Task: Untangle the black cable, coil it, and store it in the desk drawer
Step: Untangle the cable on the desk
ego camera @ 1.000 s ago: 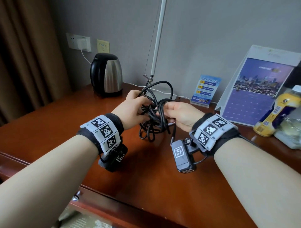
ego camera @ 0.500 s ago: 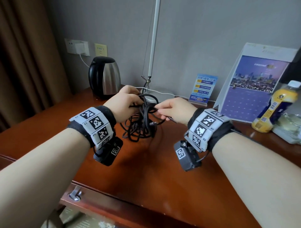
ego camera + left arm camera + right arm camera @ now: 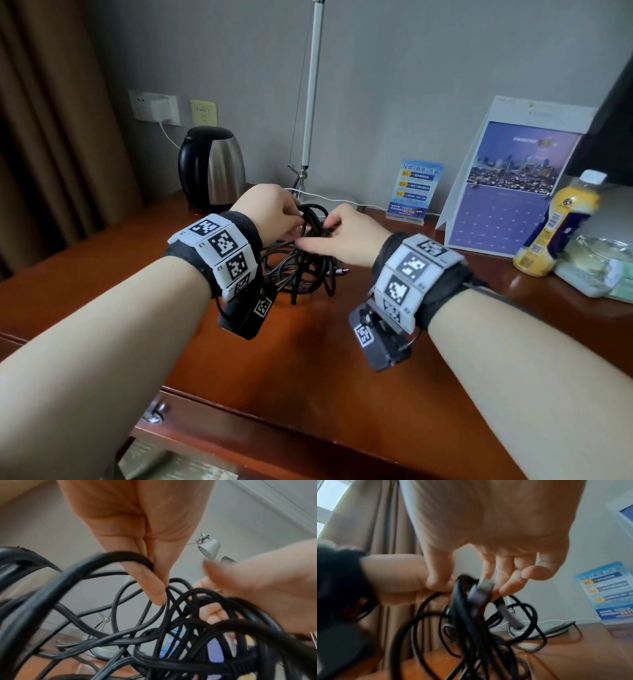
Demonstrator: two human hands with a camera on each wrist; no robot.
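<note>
The left hand (image 3: 270,209) pinches a loop of the black cable (image 3: 301,263) between thumb and fingers (image 3: 150,588). The right hand (image 3: 346,236) is just beside it, with its fingers (image 3: 510,586) curled down into the top of the same bunch. They touch the strands and a grey plug end, but the wrist picture is blurry, so I cannot tell if this hand really grips anything.

The cable is one messy knot of loops. Its top is lifted between the two hands, and its bottom loops lie on the brown wooden surface (image 3: 274,359).

At the near edge of the surface, low in the head view, is the front of the desk drawer (image 3: 239,438) with a small metal knob (image 3: 154,414).

Behind the hands stands a thin white lamp pole (image 3: 311,96). A black and silver kettle (image 3: 212,168) is at the back left. A little blue sign (image 3: 414,188) and a purple calendar (image 3: 510,185) stand at the back right. A yellow bottle (image 3: 558,226) stands at the far right.
</note>
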